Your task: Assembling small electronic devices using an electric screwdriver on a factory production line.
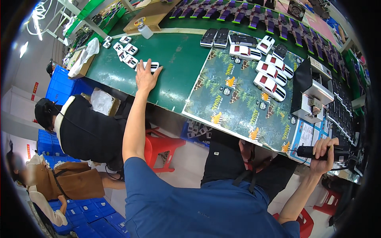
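Note:
At the left on the green table, my left hand (145,79) is stretched out over a small white toy car (154,67) with black stripes. The car lies between my thumb and fingers. Close by are several more white toy cars (130,60). At the right, my right hand (324,154) is wrapped round a black corded electric screwdriver (307,152), held level by the table's front edge. On the patterned mat (222,95) stand several larger white toy cars (269,86) with red windows, apart from both hands.
Black car bases (214,37) lie along the mat's far edge. A screw-feeder-like box (315,97) stands right of the mat. Purple and green parts (240,15) line up at the back. A bottle (145,31) stands far left. Two people are on the left, near a red stool (162,148).

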`<state>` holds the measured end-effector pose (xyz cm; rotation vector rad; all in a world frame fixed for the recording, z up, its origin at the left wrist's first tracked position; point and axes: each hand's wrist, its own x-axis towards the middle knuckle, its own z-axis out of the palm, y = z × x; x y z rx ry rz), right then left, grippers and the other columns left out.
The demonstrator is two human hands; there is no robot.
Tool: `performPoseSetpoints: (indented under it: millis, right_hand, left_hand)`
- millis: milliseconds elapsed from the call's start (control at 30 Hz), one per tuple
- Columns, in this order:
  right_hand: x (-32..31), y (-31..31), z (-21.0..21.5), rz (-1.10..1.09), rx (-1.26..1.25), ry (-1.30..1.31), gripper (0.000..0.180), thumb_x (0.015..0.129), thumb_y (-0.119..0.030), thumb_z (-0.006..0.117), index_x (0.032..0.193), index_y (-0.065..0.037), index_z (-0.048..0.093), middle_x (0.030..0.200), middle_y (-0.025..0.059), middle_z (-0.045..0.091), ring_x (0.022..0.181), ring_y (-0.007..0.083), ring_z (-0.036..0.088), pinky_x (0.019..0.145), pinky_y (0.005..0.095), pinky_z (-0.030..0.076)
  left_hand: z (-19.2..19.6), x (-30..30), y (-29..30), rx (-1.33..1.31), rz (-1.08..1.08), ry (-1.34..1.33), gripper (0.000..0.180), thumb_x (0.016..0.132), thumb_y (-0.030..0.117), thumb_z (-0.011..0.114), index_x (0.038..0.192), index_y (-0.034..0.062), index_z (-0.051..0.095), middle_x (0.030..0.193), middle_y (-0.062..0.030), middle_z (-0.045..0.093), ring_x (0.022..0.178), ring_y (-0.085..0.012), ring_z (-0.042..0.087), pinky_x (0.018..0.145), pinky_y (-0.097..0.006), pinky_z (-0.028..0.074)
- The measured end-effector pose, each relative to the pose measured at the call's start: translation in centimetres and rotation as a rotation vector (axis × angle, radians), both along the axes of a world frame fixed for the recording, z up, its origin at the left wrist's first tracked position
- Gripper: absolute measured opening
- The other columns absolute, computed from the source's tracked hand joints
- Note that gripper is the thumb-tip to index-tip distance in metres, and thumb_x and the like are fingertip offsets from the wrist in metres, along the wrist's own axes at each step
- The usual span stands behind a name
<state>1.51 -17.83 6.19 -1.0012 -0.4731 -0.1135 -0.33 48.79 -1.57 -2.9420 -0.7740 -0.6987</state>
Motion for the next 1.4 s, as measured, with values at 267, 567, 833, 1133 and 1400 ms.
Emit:
performPoseSetpoints:
  millis: [267, 567, 833, 1133, 1400]
  right_hand:
    - [-0.7, -1.0, 0.1, 0.011, 0.026, -0.014, 0.013, 0.095, -0.014, 0.054, 0.096, -0.005, 0.045, 0.065, 0.0018, 0.039, 0.048, 0.0096, 0.034, 0.047, 0.0239, 0.035]
    - [-1.3, -2.4, 0.1, -0.033, 0.042, 0.019, 0.015, 0.093, -0.016, 0.056, 0.096, -0.003, 0.047, 0.064, 0.0029, 0.041, 0.048, 0.0114, 0.038, 0.048, 0.0267, 0.038]
    - [-1.7, -3.3, 0.3, -0.046, 0.023, -0.006, 0.014, 0.093, -0.015, 0.055, 0.096, -0.003, 0.049, 0.063, 0.0023, 0.041, 0.048, 0.0102, 0.038, 0.047, 0.0257, 0.036]
    - [-1.2, -2.9, -0.2, -0.007, 0.031, -0.01, 0.014, 0.095, -0.015, 0.055, 0.097, -0.004, 0.047, 0.065, 0.0019, 0.041, 0.05, 0.0091, 0.037, 0.05, 0.0241, 0.036]
    - [-1.1, -3.0, -0.3, 0.005, 0.028, -0.009, 0.013, 0.094, -0.014, 0.055, 0.096, -0.004, 0.047, 0.065, 0.0024, 0.041, 0.05, 0.0092, 0.037, 0.049, 0.0241, 0.037]
  left_hand:
    - [1.3, -1.3, -14.6, 0.026, -0.33, 0.047, 0.072, 0.083, 0.057, 0.069, 0.138, 0.0124, 0.054, 0.145, -0.0263, 0.043, 0.134, -0.0452, 0.04, 0.103, -0.054, 0.038]
    - [4.4, -4.2, -28.1, -0.056, -0.723, 0.163, 0.076, 0.072, 0.051, 0.078, 0.137, 0.0177, 0.057, 0.143, -0.0184, 0.047, 0.132, -0.0363, 0.043, 0.101, -0.05, 0.035]
    - [5.7, -2.6, -20.5, 0.088, -0.721, 0.286, 0.075, 0.073, 0.042, 0.08, 0.14, 0.0232, 0.053, 0.146, -0.0147, 0.045, 0.135, -0.0346, 0.041, 0.111, -0.056, 0.029]
    - [2.9, -6.5, -7.8, -0.122, -0.302, 0.019, 0.104, 0.065, 0.045, 0.089, 0.146, 0.0033, 0.038, 0.148, -0.028, 0.037, 0.135, -0.0432, 0.039, 0.11, -0.048, 0.036]
    - [2.1, -6.9, -16.7, -0.232, -0.424, -0.301, 0.063, 0.075, 0.024, 0.084, 0.126, -0.0023, 0.057, 0.135, -0.0225, 0.053, 0.123, -0.0388, 0.051, 0.102, -0.045, 0.043]
